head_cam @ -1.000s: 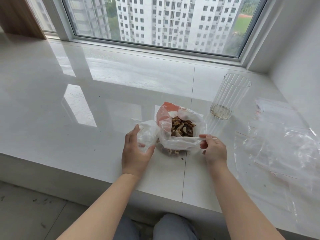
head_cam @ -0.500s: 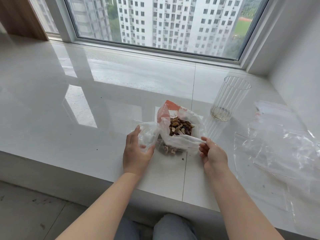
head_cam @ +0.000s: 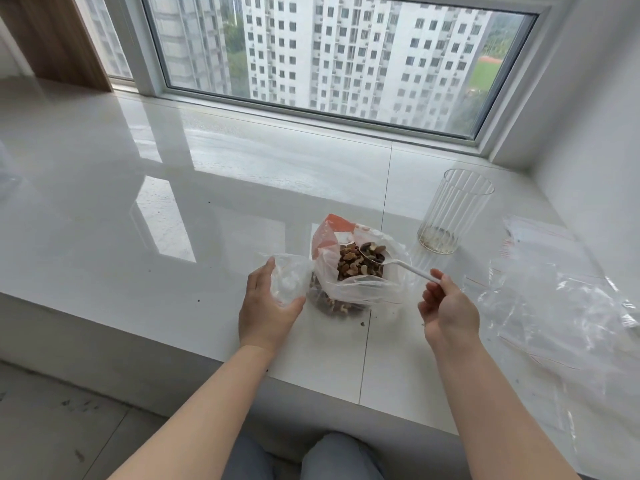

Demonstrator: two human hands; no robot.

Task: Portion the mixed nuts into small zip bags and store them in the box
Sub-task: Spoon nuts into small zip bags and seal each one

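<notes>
An open plastic bag [head_cam: 360,292] of mixed nuts [head_cam: 356,265] sits on the white sill near its front edge. My left hand [head_cam: 266,306] holds a small clear zip bag [head_cam: 289,278] just left of the nut bag. My right hand [head_cam: 446,306] pinches the handle end of a white plastic spoon [head_cam: 401,265]. The spoon's bowl rests on the nuts at the far side of the bag. No box is in view.
A ribbed clear glass [head_cam: 450,216] with crumbs at its bottom stands right of the nut bag. Several clear zip bags [head_cam: 561,299] lie spread over the right of the sill [head_cam: 173,209]. The window and a side wall bound the sill.
My right hand let go of the nut bag's rim, moved right and now holds a white spoon dipped into the nuts. My left hand stayed on the small bag.
</notes>
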